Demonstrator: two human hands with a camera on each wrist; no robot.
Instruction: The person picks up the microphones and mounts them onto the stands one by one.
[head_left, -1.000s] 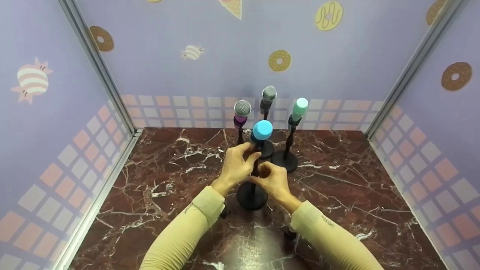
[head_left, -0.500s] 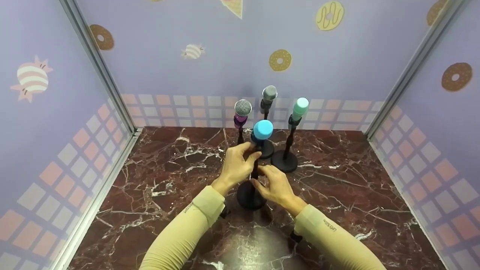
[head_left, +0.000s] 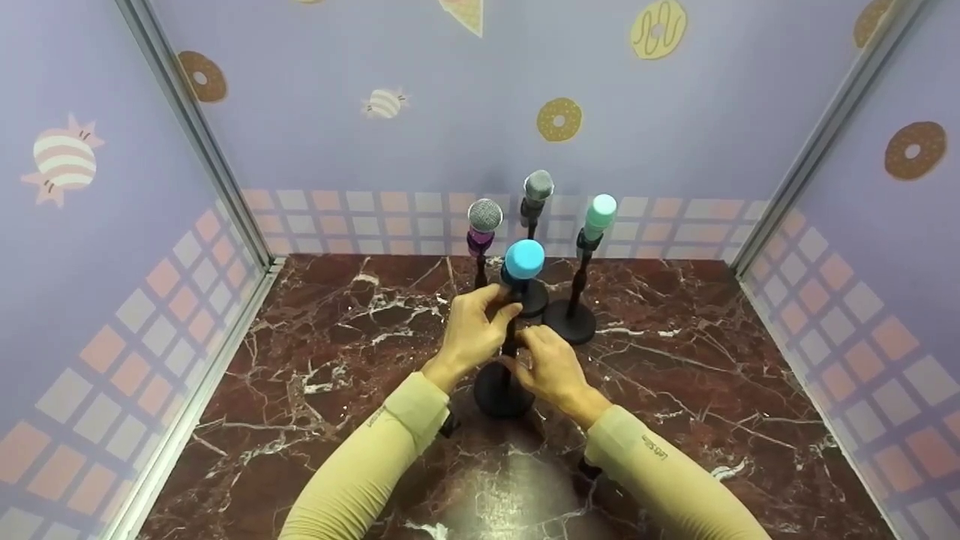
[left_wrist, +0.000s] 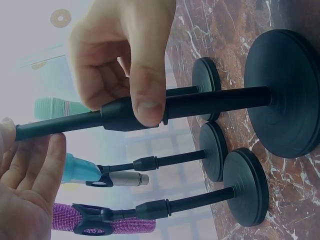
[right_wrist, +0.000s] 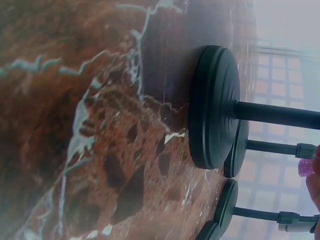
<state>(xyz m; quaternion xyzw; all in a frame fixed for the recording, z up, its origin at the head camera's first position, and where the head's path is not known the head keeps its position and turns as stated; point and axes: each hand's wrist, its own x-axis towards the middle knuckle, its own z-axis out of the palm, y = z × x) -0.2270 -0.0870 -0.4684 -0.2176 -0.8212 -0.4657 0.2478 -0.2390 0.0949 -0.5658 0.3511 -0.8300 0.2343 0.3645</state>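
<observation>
A black microphone stand [head_left: 504, 394] stands upright on the table, topped by a microphone with a bright blue head [head_left: 524, 259]. My left hand [head_left: 472, 330] holds the stand's upper tube, just beneath the microphone. Lower down, my right hand [head_left: 556, 367] pinches the stand's collar [left_wrist: 117, 114] between thumb and fingers, as the left wrist view shows. The round base [right_wrist: 215, 107] sits flat on the table in the right wrist view. There, only a sliver of fingers [right_wrist: 315, 177] appears at the right edge.
Behind stand more microphones on black stands: a purple one with a silver head [head_left: 485, 217], a grey-headed one [head_left: 538, 187] and a mint-green one [head_left: 601, 215]. The dark red marble-patterned table [head_left: 337, 337] is bounded by patterned walls [head_left: 450, 135].
My right hand has shifted slightly down and outward along the stand, and its fingers have changed position around the collar. The left hand and the other stands stay put.
</observation>
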